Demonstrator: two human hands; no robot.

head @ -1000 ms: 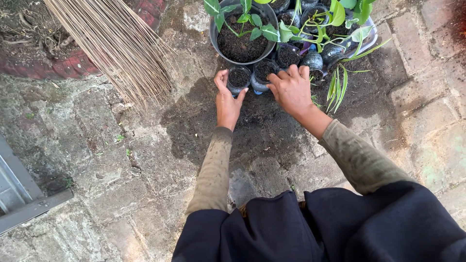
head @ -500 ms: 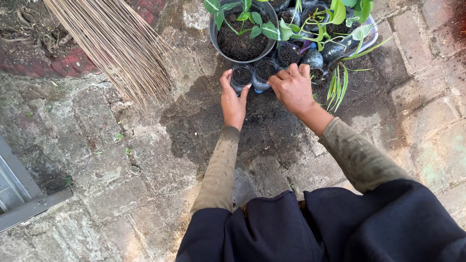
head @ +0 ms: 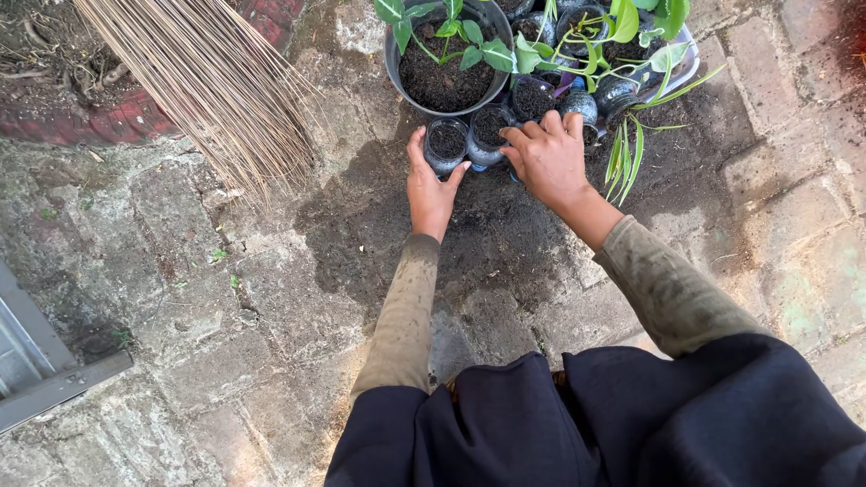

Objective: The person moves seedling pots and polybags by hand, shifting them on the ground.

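Observation:
My left hand [head: 428, 185] cups a small clear plastic cup filled with dark soil [head: 446, 144], thumb on its left side and fingers on its right. A second soil-filled cup [head: 488, 133] stands right beside it, and my right hand [head: 547, 160] rests against that cup's right side with fingers curled. Both cups stand on the paving just in front of a large grey pot with a green leafy plant [head: 445, 68].
More small soil-filled containers and leafy plants [head: 604, 63] crowd the top right. A patch of spilled dark soil [head: 478, 230] covers the stone paving below my hands. A stick broom [head: 207, 81] lies at top left. A grey metal edge [head: 41, 361] shows at the left.
Both hands have edged slightly up and away from me with the two cups, closer to the grey pot. My left hand has closed more around its cup.

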